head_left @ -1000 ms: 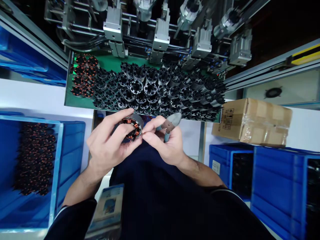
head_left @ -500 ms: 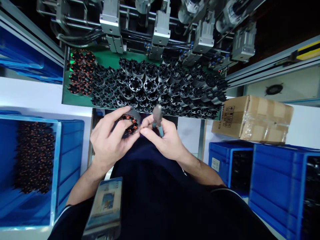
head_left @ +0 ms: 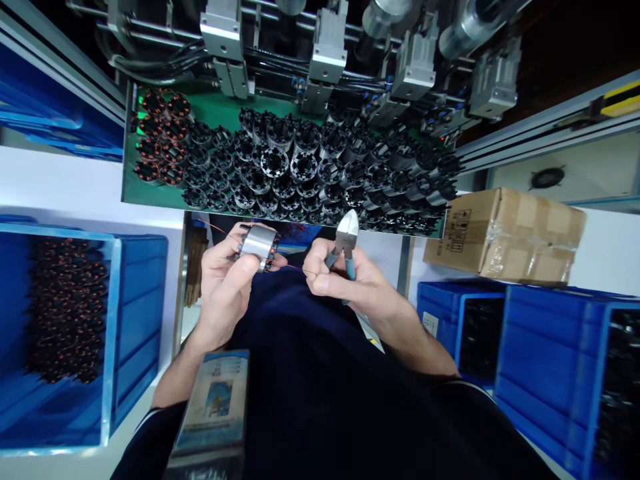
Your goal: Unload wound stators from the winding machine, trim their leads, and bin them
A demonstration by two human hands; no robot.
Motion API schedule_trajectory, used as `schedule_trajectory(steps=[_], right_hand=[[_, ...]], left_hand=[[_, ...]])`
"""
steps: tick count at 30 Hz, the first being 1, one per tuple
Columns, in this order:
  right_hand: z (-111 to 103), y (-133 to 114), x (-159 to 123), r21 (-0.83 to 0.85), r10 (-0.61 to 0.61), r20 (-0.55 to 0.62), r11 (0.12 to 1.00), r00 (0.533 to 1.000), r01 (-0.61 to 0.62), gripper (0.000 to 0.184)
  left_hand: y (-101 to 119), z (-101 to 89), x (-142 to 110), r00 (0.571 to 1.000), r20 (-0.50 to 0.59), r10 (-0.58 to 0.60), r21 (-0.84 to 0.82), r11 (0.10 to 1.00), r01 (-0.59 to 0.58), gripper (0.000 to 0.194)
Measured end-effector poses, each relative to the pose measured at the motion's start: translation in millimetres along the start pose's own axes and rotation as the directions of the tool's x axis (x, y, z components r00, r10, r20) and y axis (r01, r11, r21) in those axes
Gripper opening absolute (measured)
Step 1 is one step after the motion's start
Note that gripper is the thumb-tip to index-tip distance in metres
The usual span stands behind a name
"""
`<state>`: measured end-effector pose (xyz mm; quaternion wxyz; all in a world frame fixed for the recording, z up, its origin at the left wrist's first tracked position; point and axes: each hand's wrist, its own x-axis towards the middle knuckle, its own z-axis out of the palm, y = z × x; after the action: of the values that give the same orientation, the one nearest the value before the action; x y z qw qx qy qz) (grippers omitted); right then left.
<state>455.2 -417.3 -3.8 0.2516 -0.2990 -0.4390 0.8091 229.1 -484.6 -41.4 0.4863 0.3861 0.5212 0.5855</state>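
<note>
My left hand (head_left: 225,283) is closed round a small stator (head_left: 259,244), a grey metal ring with copper windings, turned so its side faces me. A thin copper wire (head_left: 293,266) runs from it to my right hand (head_left: 345,283). That hand pinches the wire with thumb and forefinger and also grips a pair of side cutters (head_left: 345,241) with blue handles, jaws pointing up. Both hands are in front of my chest, just below the green tray (head_left: 220,115).
The green tray carries several rows of black stators, with a few copper-wound ones at its left end (head_left: 160,137). Machine heads (head_left: 225,40) hang above it. A blue bin of wound stators (head_left: 65,313) is at left, a cardboard box (head_left: 505,237) and blue bins (head_left: 550,360) at right.
My left hand has turned the stator from face-on to side-on. My right hand has moved away to the right, drawing the wire out, and the cutters now point upward.
</note>
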Motion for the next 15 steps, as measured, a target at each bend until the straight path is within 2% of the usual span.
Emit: schedule_trajectory(steps=[4, 7, 10, 12, 13, 15], right_hand=[[5.1, -13.0, -4.9, -0.128, -0.018, -0.091, 0.992, 0.996, 0.007, 0.032], [7.3, -12.2, -6.3, -0.192, -0.028, -0.137, 0.981, 0.990, 0.001, 0.033], [8.2, -4.2, -11.6, -0.292, -0.134, -0.230, 0.954, 0.964, 0.063, 0.029], [9.2, 1.3, -19.3, -0.449, -0.267, -0.327, 0.888, 0.907, 0.099, 0.022], [10.0, 3.3, -23.8, -0.536, -0.333, -0.340, 0.837, 0.880, 0.110, 0.018], [12.9, 5.7, -32.1, -0.661, -0.411, -0.250, 0.734, 0.877, 0.156, 0.012]], left_hand=[[5.4, -0.6, -0.2, 0.999, -0.027, 0.041, 0.012, 0.999, -0.041, 0.048], [5.7, 1.9, -1.3, 0.995, -0.044, 0.095, 0.090, 0.992, -0.090, 0.048], [1.5, 8.2, -1.6, 0.992, -0.054, 0.118, 0.103, 0.988, -0.112, 0.042], [-4.3, 12.0, -0.6, 0.984, -0.112, 0.140, 0.068, 0.989, -0.132, 0.039], [-7.8, 13.1, 0.0, 0.977, -0.147, 0.151, 0.077, 0.987, -0.141, 0.038], [-15.3, 13.1, 0.4, 0.966, -0.192, 0.175, 0.150, 0.978, -0.148, 0.042]])
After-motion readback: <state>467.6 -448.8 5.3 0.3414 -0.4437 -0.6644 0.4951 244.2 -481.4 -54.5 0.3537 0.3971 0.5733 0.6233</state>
